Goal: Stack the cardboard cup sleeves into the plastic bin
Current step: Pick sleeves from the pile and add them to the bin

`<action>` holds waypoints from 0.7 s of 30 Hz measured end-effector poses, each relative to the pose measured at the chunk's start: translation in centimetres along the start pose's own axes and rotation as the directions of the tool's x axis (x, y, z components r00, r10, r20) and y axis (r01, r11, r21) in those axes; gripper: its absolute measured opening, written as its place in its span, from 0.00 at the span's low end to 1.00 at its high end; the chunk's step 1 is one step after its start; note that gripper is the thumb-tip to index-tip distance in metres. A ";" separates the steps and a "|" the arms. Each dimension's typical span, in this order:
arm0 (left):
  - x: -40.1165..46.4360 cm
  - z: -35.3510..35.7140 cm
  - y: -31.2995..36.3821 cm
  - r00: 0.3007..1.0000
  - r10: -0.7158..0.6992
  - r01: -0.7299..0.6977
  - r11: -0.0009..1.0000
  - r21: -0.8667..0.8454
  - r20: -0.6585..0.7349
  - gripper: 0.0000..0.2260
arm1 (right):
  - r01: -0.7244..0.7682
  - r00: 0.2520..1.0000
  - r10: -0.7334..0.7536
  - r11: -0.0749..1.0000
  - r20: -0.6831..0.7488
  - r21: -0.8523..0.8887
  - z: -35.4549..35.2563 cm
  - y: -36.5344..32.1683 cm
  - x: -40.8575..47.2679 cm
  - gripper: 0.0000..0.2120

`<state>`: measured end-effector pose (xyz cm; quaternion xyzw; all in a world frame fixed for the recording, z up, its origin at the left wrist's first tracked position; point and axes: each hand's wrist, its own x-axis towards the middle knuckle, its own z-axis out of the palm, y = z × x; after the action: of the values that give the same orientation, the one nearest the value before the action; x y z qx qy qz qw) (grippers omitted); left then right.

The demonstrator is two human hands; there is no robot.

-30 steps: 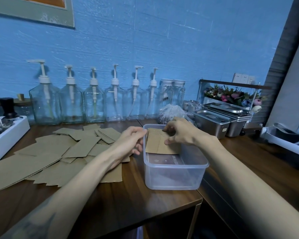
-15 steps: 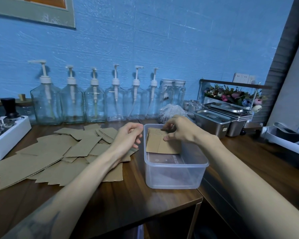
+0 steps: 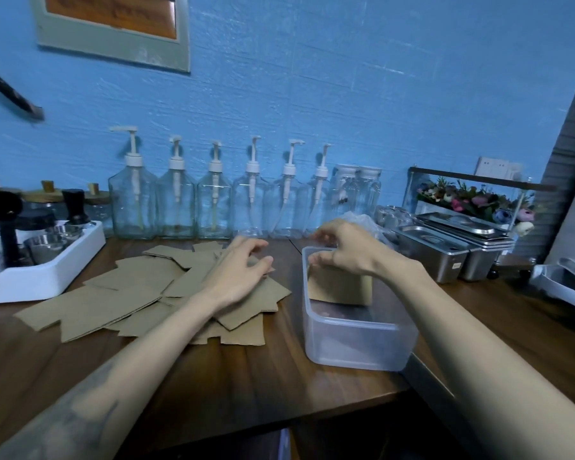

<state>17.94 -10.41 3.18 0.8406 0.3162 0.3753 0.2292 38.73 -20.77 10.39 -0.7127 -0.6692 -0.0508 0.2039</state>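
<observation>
A clear plastic bin [image 3: 356, 327] stands on the wooden table to the right of centre. A few brown cardboard sleeves [image 3: 339, 288] stand on edge inside it, leaning towards its far end. My right hand [image 3: 346, 252] is over the bin's far end, with thumb and fingers curled on the top edge of those sleeves. To the left of the bin, a loose pile of flat cardboard sleeves [image 3: 113, 293] is spread on the table. My left hand [image 3: 243, 273] lies over the right part of the pile, fingers relaxed and spread, touching the top sleeves.
Several glass pump bottles [image 3: 213, 200] line the blue wall behind. A white tray [image 3: 47, 270] with metal cups and black tampers sits at the left. Steel lidded containers [image 3: 435, 247] and a flower box [image 3: 472, 200] stand at the right. The table's front edge runs close below the bin.
My left hand has moved left, away from the bin's rim, and onto the pile of sleeves. My right hand stays on the sleeves in the bin.
</observation>
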 end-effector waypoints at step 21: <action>-7.1 -12.9 -10.6 0.975 -0.209 0.142 0.848 0.511 0.076 0.24 | 0.052 0.986 -0.047 0.998 0.162 -0.027 12.9 -13.6 3.3 0.30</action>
<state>0.44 -6.15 1.09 0.8611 0.4629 0.2027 0.0559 23.21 -12.77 2.80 -0.7006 -0.7003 -0.0082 0.1366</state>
